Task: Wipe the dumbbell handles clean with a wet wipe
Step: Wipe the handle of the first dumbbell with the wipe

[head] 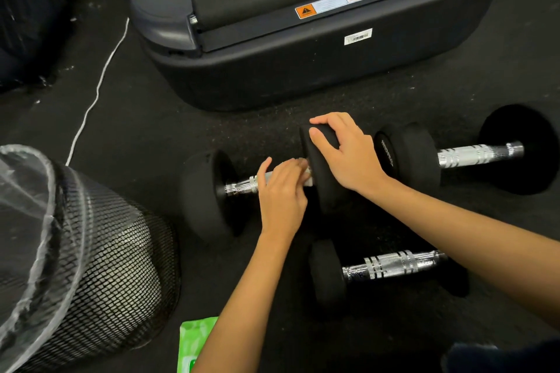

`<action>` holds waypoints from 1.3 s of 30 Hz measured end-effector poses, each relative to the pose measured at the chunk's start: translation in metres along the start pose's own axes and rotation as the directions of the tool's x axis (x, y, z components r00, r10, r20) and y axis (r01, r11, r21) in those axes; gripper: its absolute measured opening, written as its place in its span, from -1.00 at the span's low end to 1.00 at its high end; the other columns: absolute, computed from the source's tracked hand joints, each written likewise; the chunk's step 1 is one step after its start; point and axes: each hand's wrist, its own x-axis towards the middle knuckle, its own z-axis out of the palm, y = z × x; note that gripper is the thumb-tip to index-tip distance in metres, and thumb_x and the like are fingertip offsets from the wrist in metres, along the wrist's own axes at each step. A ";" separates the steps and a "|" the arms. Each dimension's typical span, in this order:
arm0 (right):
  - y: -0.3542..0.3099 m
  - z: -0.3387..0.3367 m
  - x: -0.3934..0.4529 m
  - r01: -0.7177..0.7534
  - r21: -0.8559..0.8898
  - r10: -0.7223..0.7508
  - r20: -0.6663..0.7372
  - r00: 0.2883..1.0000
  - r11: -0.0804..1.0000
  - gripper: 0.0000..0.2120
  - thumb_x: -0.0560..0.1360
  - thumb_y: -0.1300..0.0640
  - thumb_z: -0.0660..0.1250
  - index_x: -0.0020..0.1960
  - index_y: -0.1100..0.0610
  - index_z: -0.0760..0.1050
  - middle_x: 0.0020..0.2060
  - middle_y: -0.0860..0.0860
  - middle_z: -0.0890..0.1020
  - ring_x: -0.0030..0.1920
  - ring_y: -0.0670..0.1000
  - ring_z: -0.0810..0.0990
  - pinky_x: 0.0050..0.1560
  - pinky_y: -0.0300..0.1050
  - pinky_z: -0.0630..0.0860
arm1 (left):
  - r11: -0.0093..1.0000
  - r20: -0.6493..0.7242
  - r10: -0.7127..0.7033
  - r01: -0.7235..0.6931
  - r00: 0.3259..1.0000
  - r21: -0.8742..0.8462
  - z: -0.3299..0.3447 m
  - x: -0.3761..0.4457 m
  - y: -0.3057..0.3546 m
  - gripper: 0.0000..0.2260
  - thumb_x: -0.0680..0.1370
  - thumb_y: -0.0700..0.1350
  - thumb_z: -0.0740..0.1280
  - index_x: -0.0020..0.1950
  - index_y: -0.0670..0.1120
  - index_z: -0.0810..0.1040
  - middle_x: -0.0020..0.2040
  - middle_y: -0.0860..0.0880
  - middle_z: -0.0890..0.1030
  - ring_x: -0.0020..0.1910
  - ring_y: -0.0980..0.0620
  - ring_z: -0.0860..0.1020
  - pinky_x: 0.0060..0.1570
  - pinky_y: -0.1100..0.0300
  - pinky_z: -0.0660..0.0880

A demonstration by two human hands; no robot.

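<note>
**Wiping in progress on one handle, two more dumbbells alongside**

Black rubber floor (145,118), treadmill base (318,63) at the far edge. Three dumbbells lie on it.

The near-centre dumbbell (209,194) is the one being worked. Left hand (283,191) is wrapped over its chrome handle (242,186), fingers curled and pressed together around a white wet wipe (307,180), of which only a small edge shows at the fingertips, against the inner face of the right-hand weight. Right hand (348,154) rests on top of that weight (321,166), fingers spread over the rim, apparently steadying it.

Second dumbbell (472,154) lies just beyond the right hand, toward the right edge of the floor, handle bare. Third dumbbell (391,266) lies nearer the person, under the right forearm, handle also bare and untouched by either hand.

Green wipe packet (194,342) at the near edge, partly under the left forearm. Mesh bin (100,266) with a clear liner sits at the left edge (likely for used wipes).

Judgement on progress: first handle partway through, the stretch left of the hand exposed. Cannot tell by shine whether the other two handles are already clean; no residue is visible. If not, two handles remain, then disposal of the wipe
</note>
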 end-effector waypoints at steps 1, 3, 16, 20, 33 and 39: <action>-0.001 0.000 0.000 0.007 -0.013 -0.007 0.003 1.000 1.000 -0.57 0.52 -0.25 0.07 0.23 -0.07 0.49 0.22 -0.13 0.50 0.20 -0.08 0.51 0.24 0.21 0.43 | 0.998 0.018 -0.055 0.055 0.998 -0.004 -0.001 0.004 0.003 -0.79 0.52 -0.24 0.27 0.08 -0.12 0.65 -0.01 0.01 0.69 0.04 0.06 0.62 0.47 0.02 0.15; -0.001 -0.001 0.000 0.021 -0.026 -0.021 0.010 1.000 0.999 -0.58 0.53 -0.22 0.08 0.24 -0.06 0.49 0.22 -0.11 0.50 0.19 -0.07 0.52 0.24 0.20 0.44 | 0.988 0.035 -0.149 0.150 0.988 -0.033 -0.001 0.009 0.008 -0.82 0.52 -0.24 0.27 0.02 -0.11 0.64 -0.09 0.02 0.68 -0.03 0.05 0.62 0.47 0.04 0.10; 0.000 -0.003 0.001 0.026 -0.026 -0.025 0.022 0.999 0.999 -0.68 0.58 -0.14 0.16 0.24 -0.06 0.49 0.23 -0.12 0.49 0.19 -0.10 0.51 0.26 0.21 0.43 | 0.994 0.048 -0.100 0.102 0.994 -0.034 -0.008 0.013 0.005 -0.88 0.45 -0.27 0.38 -0.08 -0.08 0.61 -0.19 0.07 0.62 -0.12 0.09 0.58 0.50 -0.04 0.10; 0.000 -0.004 0.001 0.033 -0.028 -0.032 0.025 0.999 0.999 -0.68 0.57 -0.15 0.15 0.24 -0.07 0.49 0.22 -0.12 0.49 0.19 -0.10 0.50 0.25 0.21 0.43 | 0.979 0.097 -0.144 0.156 0.985 -0.129 -0.010 0.014 -0.001 -0.87 0.50 -0.21 0.40 0.00 -0.04 0.66 -0.10 0.11 0.66 -0.04 0.14 0.60 0.53 -0.02 0.02; -0.002 -0.004 0.003 0.033 -0.040 -0.032 0.022 0.999 0.999 -0.72 0.60 -0.10 0.19 0.23 -0.04 0.50 0.22 -0.12 0.50 0.17 -0.10 0.51 0.28 0.18 0.40 | 0.997 0.069 -0.072 0.073 0.995 -0.009 -0.013 0.009 0.004 -0.78 0.50 -0.20 0.40 0.11 0.00 0.66 -0.01 0.13 0.69 0.03 0.17 0.61 0.54 -0.10 -0.02; -0.002 -0.004 0.003 0.037 -0.049 -0.036 0.023 0.999 0.998 -0.72 0.60 -0.10 0.19 0.24 -0.03 0.49 0.22 -0.11 0.50 0.17 -0.09 0.51 0.26 0.15 0.42 | 0.997 0.196 -0.023 0.007 0.980 0.079 -0.019 0.019 -0.001 -0.76 0.48 -0.20 0.40 0.14 -0.08 0.64 -0.03 0.04 0.66 0.03 0.07 0.60 0.54 0.06 -0.12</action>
